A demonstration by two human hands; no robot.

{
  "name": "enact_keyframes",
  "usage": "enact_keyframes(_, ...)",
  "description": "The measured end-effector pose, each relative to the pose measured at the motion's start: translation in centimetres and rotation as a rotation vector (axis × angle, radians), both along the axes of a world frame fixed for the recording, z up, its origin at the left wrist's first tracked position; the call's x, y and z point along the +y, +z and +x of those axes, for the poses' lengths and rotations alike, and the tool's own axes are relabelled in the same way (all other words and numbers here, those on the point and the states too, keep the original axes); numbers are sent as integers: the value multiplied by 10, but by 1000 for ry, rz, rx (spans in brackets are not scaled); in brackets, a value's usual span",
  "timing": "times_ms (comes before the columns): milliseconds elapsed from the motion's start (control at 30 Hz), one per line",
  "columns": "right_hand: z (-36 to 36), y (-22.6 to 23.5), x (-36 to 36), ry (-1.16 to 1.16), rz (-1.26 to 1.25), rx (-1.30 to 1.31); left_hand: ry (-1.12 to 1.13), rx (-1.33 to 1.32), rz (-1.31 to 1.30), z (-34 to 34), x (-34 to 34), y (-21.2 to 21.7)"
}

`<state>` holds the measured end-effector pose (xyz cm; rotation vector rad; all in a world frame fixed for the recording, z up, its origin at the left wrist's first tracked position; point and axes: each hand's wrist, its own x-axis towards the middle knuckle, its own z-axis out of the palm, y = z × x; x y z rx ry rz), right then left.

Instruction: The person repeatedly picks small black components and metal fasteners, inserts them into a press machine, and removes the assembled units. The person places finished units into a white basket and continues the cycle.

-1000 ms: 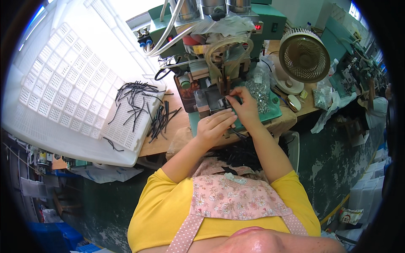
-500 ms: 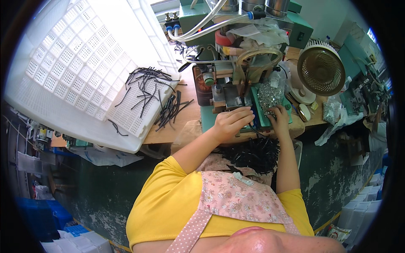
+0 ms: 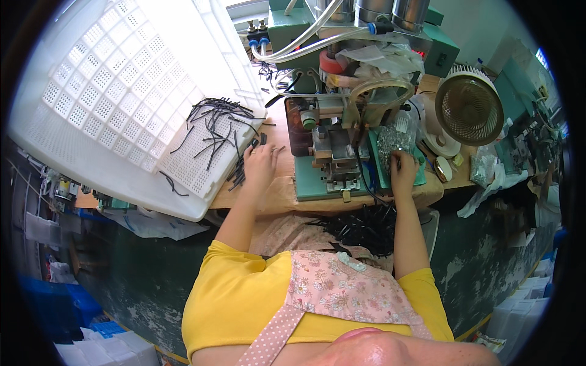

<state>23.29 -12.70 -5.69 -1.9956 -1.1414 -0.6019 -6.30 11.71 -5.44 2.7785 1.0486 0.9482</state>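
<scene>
Here the left hand (image 3: 259, 165) lies palm-down on the brown paper-covered worktop (image 3: 278, 195), its fingers (image 3: 255, 148) spread loosely and closed on nothing, their tips touching a small bundle of short black tube pieces (image 3: 241, 172) at the lip of the big white perforated plastic crate (image 3: 122, 104); more of the same black pieces (image 3: 213, 125) lie scattered just beyond the fingers, up on the crate's tilted lattice wall; the left forearm runs straight from the yellow sleeve to the worktop edge, wrist flat. The right hand (image 3: 403, 174) rests well apart, on the far side of the green metal press machine (image 3: 332, 146) that stands between the two hands; its fingers (image 3: 398, 160) are curled down into a clear plastic bag of small silvery metal parts (image 3: 394, 141) on a green tray, and whether they pinch a part I cannot tell; the right forearm rises steeply from the lap, wrist bent forward. A heap of black tube pieces (image 3: 363, 222) lies in the lap, below the right wrist; a round beige desk fan (image 3: 469, 107) stands beyond and to the right of the right fingers.
</scene>
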Motion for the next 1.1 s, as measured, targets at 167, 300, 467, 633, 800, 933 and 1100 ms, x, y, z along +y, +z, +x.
enact_keyframes(167,1,-1,0,-23,-38,1,53,388,260,-9,31,-34)
enact_keyframes(300,1,-1,0,-15,1,4,103,207,163,-3,40,-24)
enact_keyframes(467,2,-3,0,-15,0,36,211,-71,-424,-6,33,8)
enact_keyframes(633,-3,0,-2,-6,6,8,45,-509,-1058,-12,23,19)
enact_keyframes(800,-29,31,4,100,140,321,-221,-870,-1003,-14,23,12)
enact_keyframes(933,-54,74,16,308,237,427,-135,-944,-717,-1,14,24)
enact_keyframes(1100,-83,97,36,358,180,439,-303,-960,-756,20,-26,62)
